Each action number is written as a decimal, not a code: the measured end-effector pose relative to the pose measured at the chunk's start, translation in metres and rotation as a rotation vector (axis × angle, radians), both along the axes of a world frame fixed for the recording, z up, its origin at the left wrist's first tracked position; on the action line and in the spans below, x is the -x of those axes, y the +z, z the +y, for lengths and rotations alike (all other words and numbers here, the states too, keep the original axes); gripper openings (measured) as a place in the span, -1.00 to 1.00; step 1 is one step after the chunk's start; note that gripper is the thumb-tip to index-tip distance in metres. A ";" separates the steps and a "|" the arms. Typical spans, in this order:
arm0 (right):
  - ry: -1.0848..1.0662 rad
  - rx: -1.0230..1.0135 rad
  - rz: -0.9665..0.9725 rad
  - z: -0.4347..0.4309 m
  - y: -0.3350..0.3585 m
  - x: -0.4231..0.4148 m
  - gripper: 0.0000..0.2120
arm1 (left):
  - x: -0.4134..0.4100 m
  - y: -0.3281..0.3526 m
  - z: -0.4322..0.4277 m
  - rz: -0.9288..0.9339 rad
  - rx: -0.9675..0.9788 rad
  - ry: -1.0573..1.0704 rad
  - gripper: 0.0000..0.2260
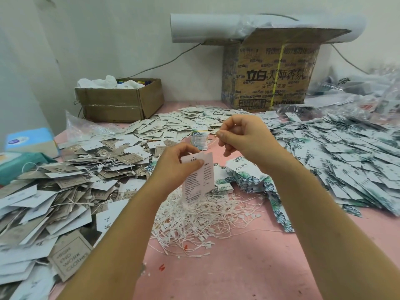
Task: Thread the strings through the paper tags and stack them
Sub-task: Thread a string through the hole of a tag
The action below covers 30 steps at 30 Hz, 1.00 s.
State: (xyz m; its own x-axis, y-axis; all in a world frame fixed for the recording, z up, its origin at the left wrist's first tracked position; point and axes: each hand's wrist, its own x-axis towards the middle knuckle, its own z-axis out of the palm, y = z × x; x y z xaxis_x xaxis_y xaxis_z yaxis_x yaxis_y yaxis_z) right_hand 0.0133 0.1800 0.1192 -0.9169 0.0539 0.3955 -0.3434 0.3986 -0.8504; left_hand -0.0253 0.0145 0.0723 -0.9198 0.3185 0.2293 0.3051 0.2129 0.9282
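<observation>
My left hand [173,163] pinches the top of a pale pink paper tag [198,180] with small print, held upright above the table. My right hand [242,137] is raised just above and to the right of it, its thumb and fingers pinching the end of a thin white string [211,144] that runs down toward the tag's top. A loose heap of white strings [194,219] lies under the tag. Short stacks of leaf-printed tags [244,176] sit right of it.
Grey and white strung tags [65,191] are piled at the left, leaf-printed tags [346,161] at the right, more at the back [173,124]. A small open carton [119,105] and a tall printed carton [270,72] stand by the wall. Pink tabletop [227,267] shows in front.
</observation>
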 end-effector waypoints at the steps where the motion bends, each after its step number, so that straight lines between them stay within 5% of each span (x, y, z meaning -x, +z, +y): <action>1: -0.005 0.006 0.016 -0.001 0.000 0.000 -0.85 | -0.001 -0.001 0.001 0.004 0.031 -0.017 -0.85; 5: -0.001 0.049 0.090 -0.004 0.003 -0.002 -0.82 | -0.005 -0.004 0.004 -0.015 0.150 -0.130 -0.77; 9: -0.013 0.110 0.136 -0.003 0.005 -0.003 -0.84 | -0.006 -0.002 0.005 0.006 0.157 -0.091 -0.92; 16: -0.198 -0.182 0.223 -0.001 -0.003 0.001 -0.89 | -0.005 0.002 0.003 -0.008 -0.071 0.071 -0.96; 23: -0.218 -0.495 0.293 -0.036 -0.021 0.003 -0.89 | -0.015 0.016 0.014 -0.019 -0.395 0.133 -0.77; 30: -0.222 -0.373 0.296 -0.047 -0.024 0.004 -0.83 | -0.019 0.017 0.021 -0.142 -0.629 -0.030 -0.85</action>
